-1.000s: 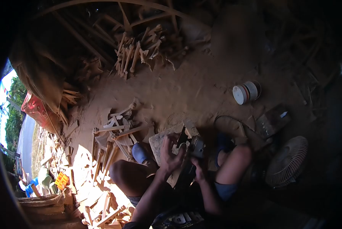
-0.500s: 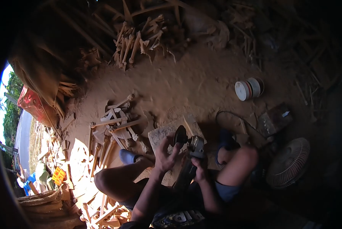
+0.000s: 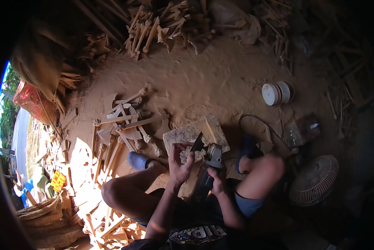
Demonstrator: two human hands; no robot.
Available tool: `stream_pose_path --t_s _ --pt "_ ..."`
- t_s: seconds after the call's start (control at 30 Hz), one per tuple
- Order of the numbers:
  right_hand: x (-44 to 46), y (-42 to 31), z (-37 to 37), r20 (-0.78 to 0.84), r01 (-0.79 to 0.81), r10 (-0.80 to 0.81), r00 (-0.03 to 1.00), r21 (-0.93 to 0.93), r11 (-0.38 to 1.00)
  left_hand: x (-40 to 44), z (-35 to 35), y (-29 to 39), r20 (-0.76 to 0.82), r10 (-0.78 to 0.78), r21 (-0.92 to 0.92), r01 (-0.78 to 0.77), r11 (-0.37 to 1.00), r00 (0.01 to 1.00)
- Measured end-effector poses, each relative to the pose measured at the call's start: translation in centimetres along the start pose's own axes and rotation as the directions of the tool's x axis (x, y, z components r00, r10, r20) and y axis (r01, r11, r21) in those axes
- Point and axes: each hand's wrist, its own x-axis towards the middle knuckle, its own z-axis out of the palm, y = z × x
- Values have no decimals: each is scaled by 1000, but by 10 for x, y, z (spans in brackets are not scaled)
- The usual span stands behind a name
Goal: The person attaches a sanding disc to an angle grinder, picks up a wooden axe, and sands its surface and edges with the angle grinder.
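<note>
An angle grinder (image 3: 202,183) stands tilted between my bent legs, its gear head (image 3: 214,156) up and its dark body toward my lap. My right hand (image 3: 218,181) is wrapped around the body just below the head. The dark disc (image 3: 197,142) is seen nearly edge-on at the left of the head. My left hand (image 3: 179,167) is at this disc, with curled fingers near its upper edge and the thumb below; the exact contact is partly hidden. Just beyond lies a pale, worn slab (image 3: 176,138) on the ground.
Long carved wooden pieces (image 3: 126,121) lie piled at left, with another heap (image 3: 153,29) at the back. A white tub (image 3: 271,94) lies on its side at right. Nearer are a fan (image 3: 315,181), a dusty box (image 3: 302,130) and a dark cable (image 3: 257,117). A sack (image 3: 49,218) stands lower left.
The disc has turned from a wider face to nearly edge-on. My left fingers have curled in closer to its upper edge. My right hand keeps its grip; the view has shifted slightly.
</note>
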Motion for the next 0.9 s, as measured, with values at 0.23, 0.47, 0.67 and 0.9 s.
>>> stream_pose_path --t_s 0.23,0.47,0.67,0.9 --pt "4 1 0 24 -2 2 1000 -4 1000 3 -1 -2 134 32 123 -49 991 991" --pt "1 1 0 -49 -7 5 999 -43 999 -1 -19 -23 158 -74 161 48 986 985" --pt "0 -1 3 -30 -5 3 1000 -43 999 -4 -7 -5 169 -114 -10 117 993 979" --pt "1 -4 9 -54 -2 3 999 5 1000 -8 -23 -22 192 -123 119 101 988 974"
